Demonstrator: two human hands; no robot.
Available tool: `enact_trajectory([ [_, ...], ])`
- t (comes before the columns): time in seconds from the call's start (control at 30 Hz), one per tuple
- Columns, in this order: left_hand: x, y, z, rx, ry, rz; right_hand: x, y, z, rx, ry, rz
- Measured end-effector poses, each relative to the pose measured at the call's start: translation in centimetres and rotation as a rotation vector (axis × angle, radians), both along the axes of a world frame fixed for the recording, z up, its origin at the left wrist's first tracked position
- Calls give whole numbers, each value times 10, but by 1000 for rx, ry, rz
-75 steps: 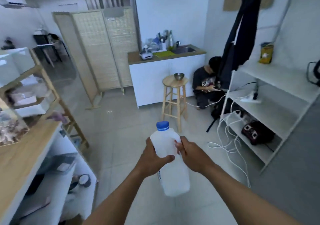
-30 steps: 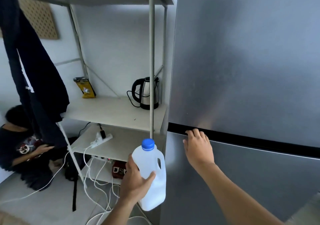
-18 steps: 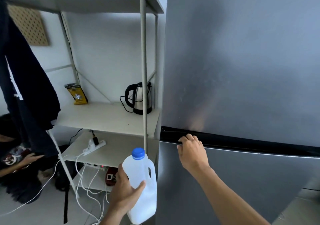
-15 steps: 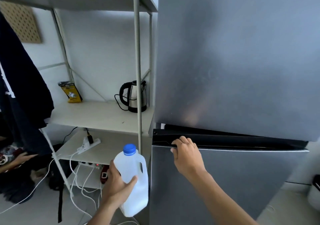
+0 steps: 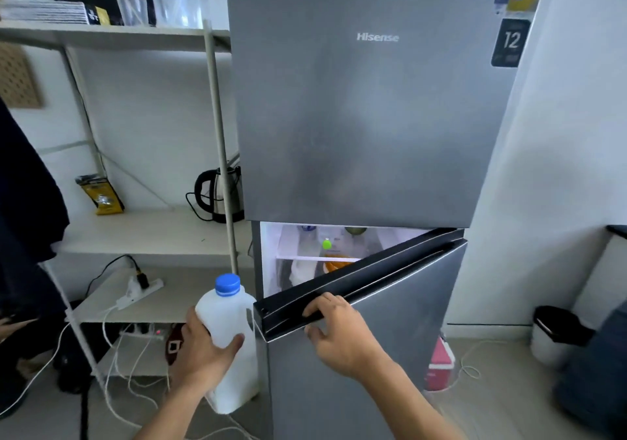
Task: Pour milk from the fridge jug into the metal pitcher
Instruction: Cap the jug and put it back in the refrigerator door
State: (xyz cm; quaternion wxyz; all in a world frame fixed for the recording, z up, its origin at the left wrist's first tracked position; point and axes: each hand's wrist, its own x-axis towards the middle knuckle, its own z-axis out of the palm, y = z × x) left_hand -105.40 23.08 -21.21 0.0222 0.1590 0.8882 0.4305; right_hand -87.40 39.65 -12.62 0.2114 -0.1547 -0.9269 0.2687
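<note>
Here the left grip (image 5: 203,351) curls round the upright milk jug (image 5: 228,314). Beside it, the right grip (image 5: 339,332) clasps the top edge of the ajar fridge door (image 5: 390,355).

Kettle (image 5: 225,192) on shelf (image 5: 142,232) left of fridge (image 5: 366,117).

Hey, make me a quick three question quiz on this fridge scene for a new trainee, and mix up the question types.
1. True or false: the lower fridge door is fully shut.
2. Which hand holds the milk jug? A) left hand B) right hand C) neither
3. What colour is the jug's cap?

Key: 1 false, it is ajar, with the right hand gripping its top edge. 2 A. 3 blue.
</note>
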Motion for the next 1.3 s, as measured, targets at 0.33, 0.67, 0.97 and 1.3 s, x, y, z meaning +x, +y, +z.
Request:
enact_trajectory([
  [0.33, 140, -20, 6, -54, -25, -70, 141, -28, 19, -157, -19, -371],
  [0.67, 237, 10, 20, -116, 57, -270, 261, -4, 41, -130, -195, -518],
  [0.97, 294, 55, 24, -87, 57, -440, 332, 12, 32, 248, -364, -745],
  [1.3, 307, 79, 8, -46, 40, -504, 372, 49, 18, 376, -291, -833],
])
